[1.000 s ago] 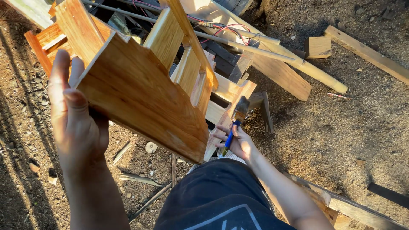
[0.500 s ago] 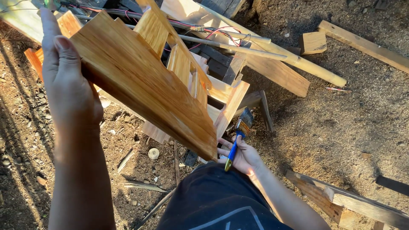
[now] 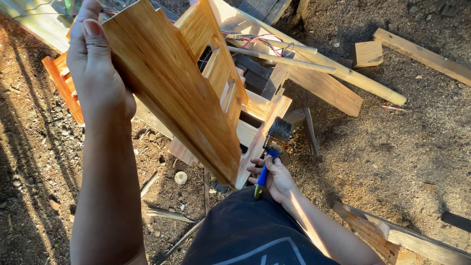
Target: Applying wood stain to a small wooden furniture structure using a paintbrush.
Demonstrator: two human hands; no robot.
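Observation:
My left hand point(image 3: 98, 73) grips the upper edge of a varnished wooden board point(image 3: 176, 93) that is part of a wooden frame piece point(image 3: 221, 78), tilted up in front of me. My right hand point(image 3: 275, 177) is low near my lap and holds a paintbrush point(image 3: 272, 147) with a blue handle, its dark bristles pointing up beside the lower end of the frame. The brush does not touch the board.
Loose planks point(image 3: 324, 88), a round pole point(image 3: 338, 71), a small wood block point(image 3: 368, 53) and red wires point(image 3: 255, 41) lie on the dirt ground beyond. An orange wooden piece point(image 3: 61, 83) lies at left, a plank point(image 3: 392, 235) at lower right, a small round disc point(image 3: 180, 177) near my knee.
My left hand has tilted the wooden piece more upright and closer. My right hand has turned the brush so its bristles now show pointing up.

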